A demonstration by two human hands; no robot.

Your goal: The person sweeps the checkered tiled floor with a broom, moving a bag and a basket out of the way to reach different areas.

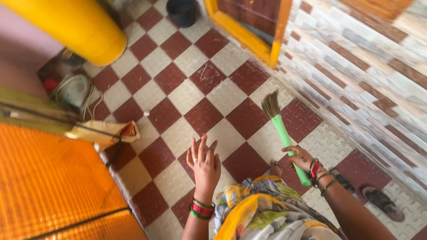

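My right hand [301, 156] grips the green handle of a short broom [284, 133], whose brown bristles point away from me over the red-and-cream checkered floor [195, 89]. My left hand [204, 163] is held out flat above the floor, fingers spread, holding nothing. Both wrists carry red and green bangles. Yellow patterned cloth [262, 209] covers my lap below the hands, and a bare foot [276, 169] shows just past it.
A thick yellow pillar [75, 24] rises at upper left. An orange mat or cot [49, 182] fills the lower left. A yellow-framed door [249, 26] stands ahead beside a tiled wall [369, 75]. A dark bucket [182, 11] sits far back. Sandals [382, 202] lie at right.
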